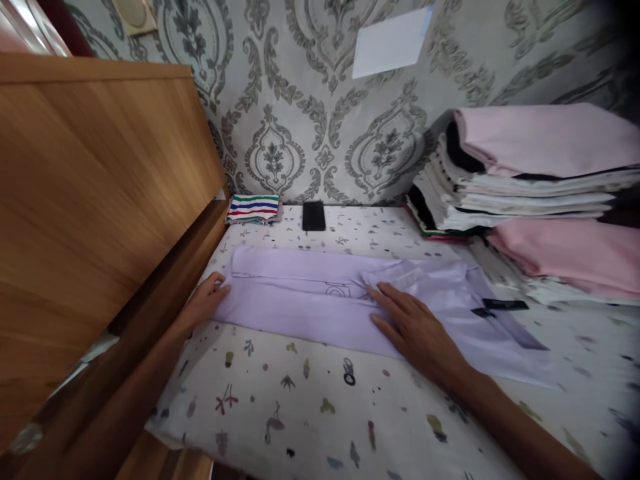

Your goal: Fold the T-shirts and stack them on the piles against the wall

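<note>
A lavender T-shirt (300, 313) lies lengthwise across the bed, its long sides folded in toward the middle. Part of a dark line print shows in the gap between the folds. At the shirt's left end my left hand (206, 301) has its fingers curled at the edge, seemingly pinching the fabric. My right hand (417, 330) rests palm down on the right half, fingers stretched out over the fold. The cloth beyond that hand is looser and wrinkled, with a black label (505, 305) near its right end.
Stacked folded clothes (530, 190) stand at the right, pink pieces among them. A striped folded cloth (253, 208) and a black phone-like object (314, 216) lie near the patterned wall (325, 120). A wooden panel (100, 180) borders the patterned bed sheet (310, 400) at left.
</note>
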`<state>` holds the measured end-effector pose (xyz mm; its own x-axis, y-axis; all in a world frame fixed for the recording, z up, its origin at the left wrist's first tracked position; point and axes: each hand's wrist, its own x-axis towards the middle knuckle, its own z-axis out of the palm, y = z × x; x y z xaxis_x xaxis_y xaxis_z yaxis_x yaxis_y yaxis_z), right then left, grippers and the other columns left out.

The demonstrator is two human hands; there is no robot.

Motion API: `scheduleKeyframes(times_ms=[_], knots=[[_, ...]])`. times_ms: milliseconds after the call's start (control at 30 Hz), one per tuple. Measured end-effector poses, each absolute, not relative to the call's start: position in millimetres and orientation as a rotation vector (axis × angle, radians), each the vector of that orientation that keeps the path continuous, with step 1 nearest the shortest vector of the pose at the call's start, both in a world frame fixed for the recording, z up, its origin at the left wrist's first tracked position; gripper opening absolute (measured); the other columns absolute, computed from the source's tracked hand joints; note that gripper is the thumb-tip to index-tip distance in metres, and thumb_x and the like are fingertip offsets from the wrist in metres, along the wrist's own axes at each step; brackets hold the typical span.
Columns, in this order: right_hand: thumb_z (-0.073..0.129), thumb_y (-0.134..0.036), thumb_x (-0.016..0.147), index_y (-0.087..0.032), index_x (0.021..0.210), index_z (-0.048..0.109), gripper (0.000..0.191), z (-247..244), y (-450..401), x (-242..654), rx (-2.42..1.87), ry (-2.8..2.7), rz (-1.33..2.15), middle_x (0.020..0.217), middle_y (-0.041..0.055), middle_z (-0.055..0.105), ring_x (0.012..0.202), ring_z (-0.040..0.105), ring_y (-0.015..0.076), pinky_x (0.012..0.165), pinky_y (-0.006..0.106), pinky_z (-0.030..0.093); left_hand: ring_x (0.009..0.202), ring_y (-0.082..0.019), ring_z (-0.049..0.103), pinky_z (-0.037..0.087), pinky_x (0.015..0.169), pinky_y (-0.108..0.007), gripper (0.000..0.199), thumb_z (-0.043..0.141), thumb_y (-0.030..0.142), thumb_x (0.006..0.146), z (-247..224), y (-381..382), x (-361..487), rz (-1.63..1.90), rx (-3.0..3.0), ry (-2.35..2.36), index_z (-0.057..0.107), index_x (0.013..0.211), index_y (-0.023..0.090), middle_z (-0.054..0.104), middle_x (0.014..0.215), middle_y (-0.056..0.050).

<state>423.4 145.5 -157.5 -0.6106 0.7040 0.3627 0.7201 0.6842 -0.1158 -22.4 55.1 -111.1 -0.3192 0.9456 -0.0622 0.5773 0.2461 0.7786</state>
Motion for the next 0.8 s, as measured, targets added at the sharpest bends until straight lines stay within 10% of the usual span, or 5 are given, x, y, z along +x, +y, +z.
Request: scheduleKeyframes(times_ms=[500, 800], knots=[[0.034, -0.047, 0.1, -0.026, 0.147, 0.044, 0.053, -158, 147, 424, -1.12, -2.52, -0.058, 0.149, 0.0108, 0.05, 0.134, 0.049, 0.0266, 0.109, 0.046, 0.042, 0.071, -0.02, 0.061, 0.042, 0.066, -0.029, 0.023, 0.044, 0.035, 0.093, -107, 50, -16, 0.505, 1.741, 2.364, 0.051, 0.111, 0.022, 0.06, 0.071, 0.001], [0.035, -0.044, 0.101, -0.023, 0.147, 0.045, 0.052, -156, 147, 423, -1.076, -2.535, -0.091, 0.147, 0.0128, 0.051, 0.134, 0.049, 0.0271, 0.107, 0.047, 0.043, 0.139, -0.025, 0.043, 0.036, 0.113, -0.043, 0.049, 0.034, 0.042, 0.101, -111, 52, 17, 0.41, 2.343, 2.129, 0.043, 0.143, 0.019, 0.048, 0.15, -0.014]])
